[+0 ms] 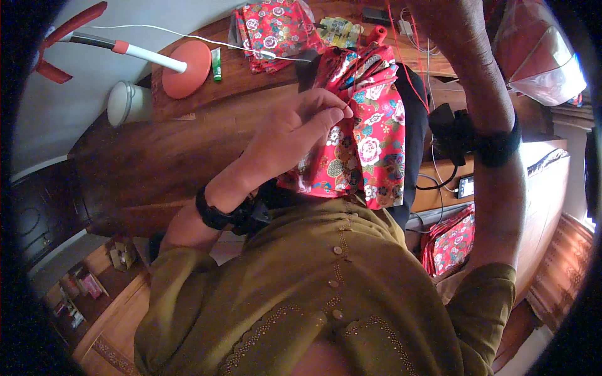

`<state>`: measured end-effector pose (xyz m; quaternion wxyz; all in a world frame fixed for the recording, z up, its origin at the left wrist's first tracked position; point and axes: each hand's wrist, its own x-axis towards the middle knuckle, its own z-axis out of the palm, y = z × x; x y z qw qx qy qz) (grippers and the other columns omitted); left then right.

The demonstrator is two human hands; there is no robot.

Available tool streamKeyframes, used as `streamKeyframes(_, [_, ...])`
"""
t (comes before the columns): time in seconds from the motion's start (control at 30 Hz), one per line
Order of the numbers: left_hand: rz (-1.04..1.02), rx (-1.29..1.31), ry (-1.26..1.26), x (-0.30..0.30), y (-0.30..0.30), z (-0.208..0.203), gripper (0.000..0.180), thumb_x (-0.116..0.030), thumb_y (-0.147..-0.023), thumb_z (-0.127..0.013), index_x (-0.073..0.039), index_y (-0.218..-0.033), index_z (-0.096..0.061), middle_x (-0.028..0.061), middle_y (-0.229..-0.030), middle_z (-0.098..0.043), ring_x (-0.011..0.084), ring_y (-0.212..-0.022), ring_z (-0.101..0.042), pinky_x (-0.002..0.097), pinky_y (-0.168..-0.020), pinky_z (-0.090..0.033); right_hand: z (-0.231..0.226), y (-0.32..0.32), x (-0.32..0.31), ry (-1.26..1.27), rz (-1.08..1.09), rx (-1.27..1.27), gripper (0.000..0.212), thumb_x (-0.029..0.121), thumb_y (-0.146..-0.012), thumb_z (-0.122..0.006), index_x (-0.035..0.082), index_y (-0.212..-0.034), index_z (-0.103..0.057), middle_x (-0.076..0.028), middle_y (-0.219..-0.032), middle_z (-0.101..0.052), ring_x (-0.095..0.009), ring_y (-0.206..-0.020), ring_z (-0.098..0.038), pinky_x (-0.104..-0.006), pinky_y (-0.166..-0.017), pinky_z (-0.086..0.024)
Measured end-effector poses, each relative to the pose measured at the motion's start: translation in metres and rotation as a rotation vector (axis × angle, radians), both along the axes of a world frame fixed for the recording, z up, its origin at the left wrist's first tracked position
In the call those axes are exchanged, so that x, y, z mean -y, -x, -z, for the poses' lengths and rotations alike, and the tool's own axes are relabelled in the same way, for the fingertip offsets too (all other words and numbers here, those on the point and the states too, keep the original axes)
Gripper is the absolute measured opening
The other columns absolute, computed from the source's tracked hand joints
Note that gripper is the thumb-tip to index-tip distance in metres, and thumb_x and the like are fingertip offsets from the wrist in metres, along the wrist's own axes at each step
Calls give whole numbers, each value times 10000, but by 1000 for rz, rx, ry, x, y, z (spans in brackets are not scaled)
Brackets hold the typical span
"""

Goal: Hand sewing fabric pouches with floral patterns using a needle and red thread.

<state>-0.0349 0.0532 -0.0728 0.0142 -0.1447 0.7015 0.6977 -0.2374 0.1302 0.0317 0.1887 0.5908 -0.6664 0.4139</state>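
A red flower-printed cloth (376, 141) lies bunched across my lap. Over its left part is my left hand (310, 119), thumb and forefinger pinched together on a thin red thread (355, 75) at the cloth. My right hand (448, 19) is raised high at the upper right, away from the cloth. The picture's top edge cuts off its fingers, so their grip is hidden. Red strands hang beside that hand and loop down toward the right wrist. A red spool (377, 34) stands at the cloth's far end.
On the wooden table (207, 103) are a stack of matching printed cloth (269, 31), a lamp with a round coral base (187, 70) and a green tube (216, 64). White cables cross the far side. More folded printed cloth (453, 241) lies at my right, below a phone-like device (465, 187).
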Motion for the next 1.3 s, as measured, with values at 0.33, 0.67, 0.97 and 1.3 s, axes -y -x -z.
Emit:
streamKeyframes(0.33, [86, -88, 102, -11, 14, -9, 159, -175, -914, -528, -38, -933, -608, 5, -708, -595, 37, -558, -477, 227, -526, -380, -6, 10, -29, 88, 150, -133, 118, 23, -736, -634, 26, -645, -559, -50, -620, -523, -142, -560, -509, -314, -488, -411])
streamKeyframes(0.67, [273, 241, -976, -62, 16, -27, 167, -222, -947, -503, -85, -983, -591, 45, -837, -653, 2, -449, -341, 163, -399, -253, -30, -149, -185, -230, 20, 186, 87, 87, -670, -684, 76, -741, -634, -11, -644, -537, -137, -543, -524, -247, -443, -396])
streamKeyframes(0.97, [133, 157, -943, -53, 4, -27, 222, -282, -965, -455, -100, -1006, -576, -47, -649, -439, 19, -469, -310, 168, -430, -228, 96, -134, -318, -819, 725, 489, 160, 29, -721, -631, 4, -880, -638, -110, -711, -572, -261, -618, -574, -327, -548, -466])
streamKeyframes(1.3, [280, 92, -50, -53, -35, -27, 245, -255, -967, -478, -47, -912, -595, -44, -621, -500, 11, -530, -414, 174, -484, -348, 97, -145, -173, -282, 244, 1654, 240, 198, -900, -580, 5, -1031, -638, 27, -785, -587, -41, -664, -491, -193, -581, -391])
